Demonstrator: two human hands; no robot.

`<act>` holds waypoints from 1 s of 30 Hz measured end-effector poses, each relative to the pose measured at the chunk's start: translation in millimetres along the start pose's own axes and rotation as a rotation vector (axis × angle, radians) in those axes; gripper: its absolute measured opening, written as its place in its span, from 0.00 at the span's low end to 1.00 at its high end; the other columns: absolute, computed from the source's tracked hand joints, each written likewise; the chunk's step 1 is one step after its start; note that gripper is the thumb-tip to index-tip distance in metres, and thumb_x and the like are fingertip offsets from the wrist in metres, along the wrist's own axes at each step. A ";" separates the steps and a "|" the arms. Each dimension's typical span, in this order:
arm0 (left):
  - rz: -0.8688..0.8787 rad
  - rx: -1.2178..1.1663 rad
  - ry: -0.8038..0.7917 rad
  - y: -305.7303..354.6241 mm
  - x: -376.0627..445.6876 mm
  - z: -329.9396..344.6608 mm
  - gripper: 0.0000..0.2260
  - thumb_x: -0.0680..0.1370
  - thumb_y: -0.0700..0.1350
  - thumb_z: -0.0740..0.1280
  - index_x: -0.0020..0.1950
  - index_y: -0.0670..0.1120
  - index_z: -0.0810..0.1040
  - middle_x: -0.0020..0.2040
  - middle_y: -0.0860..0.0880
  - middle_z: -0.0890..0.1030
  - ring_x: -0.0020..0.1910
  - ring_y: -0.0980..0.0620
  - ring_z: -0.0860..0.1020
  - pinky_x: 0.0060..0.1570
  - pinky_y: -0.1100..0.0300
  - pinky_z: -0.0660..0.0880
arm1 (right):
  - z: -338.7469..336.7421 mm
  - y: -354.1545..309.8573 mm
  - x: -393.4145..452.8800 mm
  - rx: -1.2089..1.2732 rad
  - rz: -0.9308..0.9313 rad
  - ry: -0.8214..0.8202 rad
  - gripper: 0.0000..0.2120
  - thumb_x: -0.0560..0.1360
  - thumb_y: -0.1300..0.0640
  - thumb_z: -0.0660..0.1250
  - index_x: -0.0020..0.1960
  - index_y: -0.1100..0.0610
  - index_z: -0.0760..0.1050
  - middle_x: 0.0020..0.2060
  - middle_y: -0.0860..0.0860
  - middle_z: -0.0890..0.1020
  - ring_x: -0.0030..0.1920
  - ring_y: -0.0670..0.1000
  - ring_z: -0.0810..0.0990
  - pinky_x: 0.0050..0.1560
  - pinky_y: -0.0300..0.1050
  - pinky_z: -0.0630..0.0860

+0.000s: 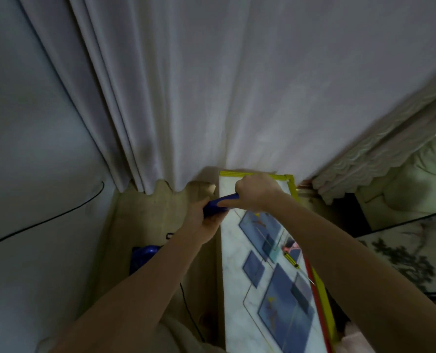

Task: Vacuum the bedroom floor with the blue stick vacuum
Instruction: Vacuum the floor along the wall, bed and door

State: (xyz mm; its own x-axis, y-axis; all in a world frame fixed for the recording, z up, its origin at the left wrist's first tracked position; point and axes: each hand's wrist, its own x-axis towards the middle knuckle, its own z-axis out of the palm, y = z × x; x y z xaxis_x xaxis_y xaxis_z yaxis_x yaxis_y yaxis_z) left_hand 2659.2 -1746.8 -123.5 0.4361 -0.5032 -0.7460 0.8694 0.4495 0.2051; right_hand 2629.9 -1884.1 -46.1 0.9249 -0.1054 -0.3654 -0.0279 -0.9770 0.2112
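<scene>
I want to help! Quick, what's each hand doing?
Left hand: grips the blue plastic vacuum handle.
Right hand: curled around the same handle.

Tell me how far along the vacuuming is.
Done: nothing on the floor shows how much has been cleaned. In hand: both the left hand and the right hand grip the blue vacuum handle near the curtain. Left: cannot tell how much.

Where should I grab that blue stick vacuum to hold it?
Grab the blue plastic handle at the top, from above. It slants up toward you, with room for two hands: here the left hand grips low and the right hand higher.
</scene>
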 end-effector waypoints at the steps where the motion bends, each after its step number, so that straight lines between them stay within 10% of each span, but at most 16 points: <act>1: -0.008 0.016 0.002 -10.2 1.4 7.7 0.05 0.82 0.38 0.59 0.53 0.37 0.72 0.50 0.36 0.76 0.53 0.37 0.77 0.64 0.45 0.71 | 3.6 10.6 -6.5 -0.005 0.011 -0.002 0.34 0.72 0.24 0.51 0.30 0.55 0.65 0.28 0.49 0.70 0.28 0.47 0.66 0.28 0.43 0.60; 8: -0.007 0.110 0.054 -53.6 0.3 24.7 0.06 0.82 0.37 0.58 0.46 0.38 0.71 0.42 0.39 0.75 0.42 0.42 0.76 0.52 0.48 0.74 | 36.8 38.7 -36.2 -0.013 0.052 -0.006 0.35 0.72 0.24 0.49 0.30 0.56 0.65 0.28 0.51 0.70 0.29 0.49 0.67 0.32 0.44 0.67; 13: 0.071 0.121 0.095 -37.8 2.6 4.8 0.03 0.80 0.35 0.59 0.47 0.39 0.71 0.45 0.38 0.75 0.46 0.40 0.77 0.62 0.44 0.73 | 40.1 14.5 -24.2 0.068 0.034 0.025 0.34 0.73 0.25 0.50 0.30 0.56 0.65 0.28 0.50 0.69 0.29 0.49 0.69 0.33 0.45 0.67; 18: 0.139 0.077 0.163 -4.0 -1.3 -25.4 0.03 0.80 0.36 0.60 0.47 0.40 0.71 0.47 0.37 0.74 0.45 0.38 0.77 0.47 0.44 0.76 | 35.0 -28.7 -3.8 0.087 0.015 0.046 0.34 0.74 0.26 0.50 0.34 0.57 0.68 0.30 0.51 0.70 0.29 0.49 0.68 0.33 0.45 0.64; 30: 0.146 -0.040 0.134 18.0 -13.3 -44.5 0.03 0.80 0.36 0.60 0.52 0.40 0.71 0.52 0.35 0.74 0.48 0.36 0.77 0.50 0.42 0.76 | 18.6 -53.8 9.2 0.086 -0.064 0.043 0.33 0.73 0.26 0.52 0.32 0.56 0.66 0.29 0.50 0.71 0.27 0.48 0.69 0.31 0.43 0.68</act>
State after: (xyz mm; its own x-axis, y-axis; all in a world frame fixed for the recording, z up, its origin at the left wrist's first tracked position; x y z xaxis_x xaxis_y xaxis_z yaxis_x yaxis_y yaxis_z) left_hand 2658.7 -1699.1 -138.1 0.5193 -0.3289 -0.7888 0.7884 0.5406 0.2936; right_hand 2632.8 -1836.0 -77.7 0.9411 -0.0361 -0.3362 0.0009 -0.9940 0.1094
